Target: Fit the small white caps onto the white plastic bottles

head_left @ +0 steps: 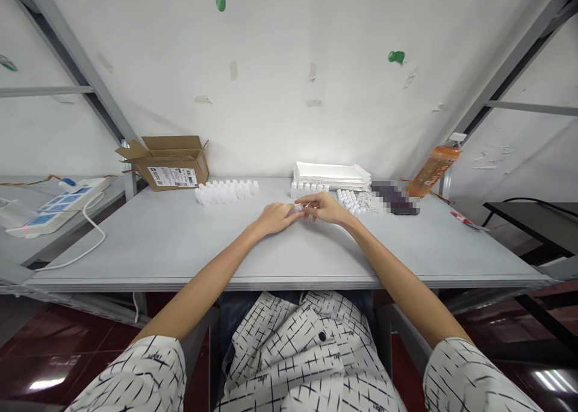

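Observation:
My left hand (273, 218) is closed round a small whitish plastic bottle (296, 209), held low over the middle of the table. Its fingers hide most of the bottle. My right hand (329, 208) meets it from the right, fingertips pinched at the bottle's end; whatever they grip is too small to make out. Beyond my hands stands a short row of small white bottles (309, 187). A cluster of white caps (350, 200) lies just right of my right hand, with small clear-white pieces (372, 202) beside it. More small white bottles (226, 191) stand in rows to the left.
An opened cardboard box (174, 171) stands at the back left. A white stack (332, 173) lies against the wall. At the right are a dark blurred object (396, 199), a tilted orange drink bottle (434, 170) and a red-white item (465, 220). A power strip (58, 207) sits far left.

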Tool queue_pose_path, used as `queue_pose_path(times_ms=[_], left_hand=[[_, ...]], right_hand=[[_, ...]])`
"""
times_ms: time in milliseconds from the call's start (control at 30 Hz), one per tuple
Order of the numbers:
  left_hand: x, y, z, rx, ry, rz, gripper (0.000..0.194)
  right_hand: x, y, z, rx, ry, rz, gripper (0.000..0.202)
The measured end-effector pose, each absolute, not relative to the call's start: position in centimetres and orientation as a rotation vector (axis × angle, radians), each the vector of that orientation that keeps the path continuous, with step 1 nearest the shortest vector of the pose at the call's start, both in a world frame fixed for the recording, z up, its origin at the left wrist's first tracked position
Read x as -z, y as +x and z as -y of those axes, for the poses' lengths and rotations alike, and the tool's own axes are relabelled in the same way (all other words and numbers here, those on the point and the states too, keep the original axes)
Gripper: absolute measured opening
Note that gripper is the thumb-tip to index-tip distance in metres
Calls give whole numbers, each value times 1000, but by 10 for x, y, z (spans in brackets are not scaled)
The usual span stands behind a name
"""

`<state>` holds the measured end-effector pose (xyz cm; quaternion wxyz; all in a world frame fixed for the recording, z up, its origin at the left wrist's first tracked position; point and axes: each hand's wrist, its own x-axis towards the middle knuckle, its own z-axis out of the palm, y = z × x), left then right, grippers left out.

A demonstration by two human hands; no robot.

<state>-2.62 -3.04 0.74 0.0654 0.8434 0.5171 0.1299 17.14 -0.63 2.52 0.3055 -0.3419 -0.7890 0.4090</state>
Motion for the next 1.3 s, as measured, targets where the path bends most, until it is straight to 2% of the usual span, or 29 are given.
queue_pose_path(times_ms=[100,300,667,900,1300], left_hand=[[-8,-26,30,-389,2538,-1559,49],[-8,-26,31,-395,2537,-1557,48],[-10,-25,38,-586,2655,-1574,32],[-18,-19,42,-701,2483,-1573,38],[-17,-14,45,-706,2694,-1665,32]], right_hand=[[-25,172,6,-1091,-931,2038,34],[-25,173,7,-1066,-919,2057,20],[-26,167,10,-1206,-889,1942,24],[-32,166,12,-1072,-821,1881,26],[-38,167,16,-1269,-763,1758,28]])
